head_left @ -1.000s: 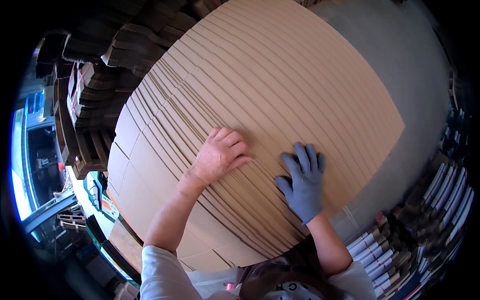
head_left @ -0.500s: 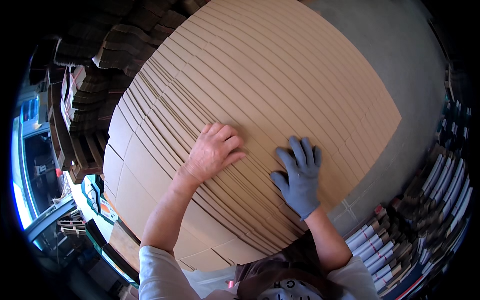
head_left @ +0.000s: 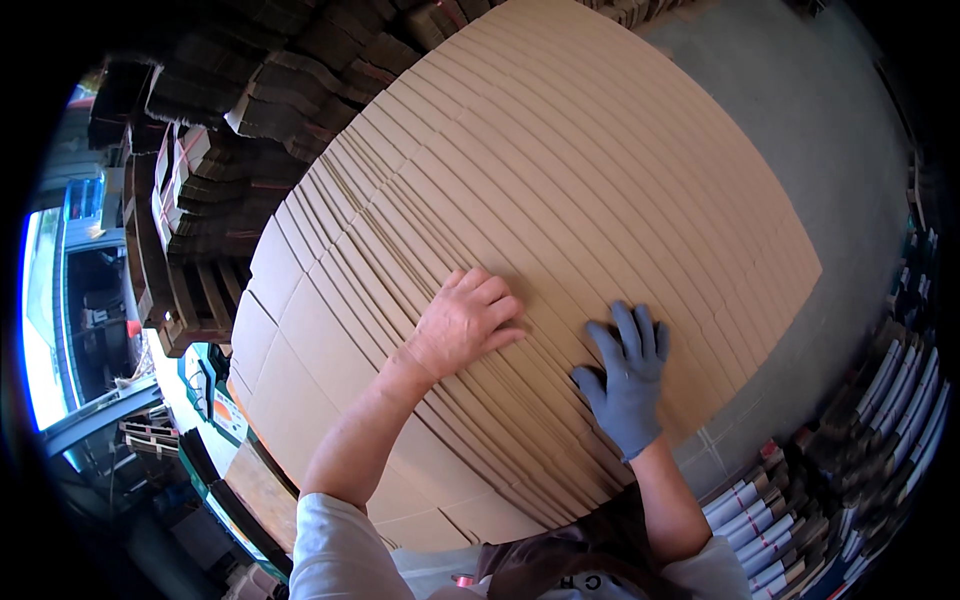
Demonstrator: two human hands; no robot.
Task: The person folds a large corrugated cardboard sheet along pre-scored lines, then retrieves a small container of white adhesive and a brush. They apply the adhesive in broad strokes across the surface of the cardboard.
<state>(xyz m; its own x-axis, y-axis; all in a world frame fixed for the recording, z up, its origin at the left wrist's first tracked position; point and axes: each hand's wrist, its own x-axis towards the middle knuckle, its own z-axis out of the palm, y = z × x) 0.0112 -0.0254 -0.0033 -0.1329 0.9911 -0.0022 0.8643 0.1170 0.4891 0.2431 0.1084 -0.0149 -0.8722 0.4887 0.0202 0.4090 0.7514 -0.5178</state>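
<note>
A broad spread of flat cardboard sheets (head_left: pixel 560 170) fills most of the view, laid overlapping like shingles so that their long edges run in close diagonal lines from upper left to lower right. The left hand (head_left: pixel 462 322), bare, rests palm down on the cardboard near the middle of the spread, its fingers (head_left: pixel 497 300) curled slightly over one of the raised sheet edges; it grips nothing that can be seen. The right hand (head_left: pixel 625 378), in a blue-grey glove, lies flat and open on the cardboard just to the right of the left hand, fingers spread and pointing up the spread. The two hands are near each other but apart, with several sheet edges running between them.

To the right of the cardboard lies bare grey concrete floor (head_left: pixel 830 130), a wide open strip along the spread's right edge. Beyond that strip, at the lower right, stand rows of bundled flat cartons (head_left: pixel 900 420) on end. To the left of the cardboard, dark stacks of folded boxes (head_left: pixel 200 190) on wooden pallets (head_left: pixel 185 305) crowd close to its edge. Below the cardboard's lower left edge, a green machine frame (head_left: pixel 205 375) sits just beside it.
</note>
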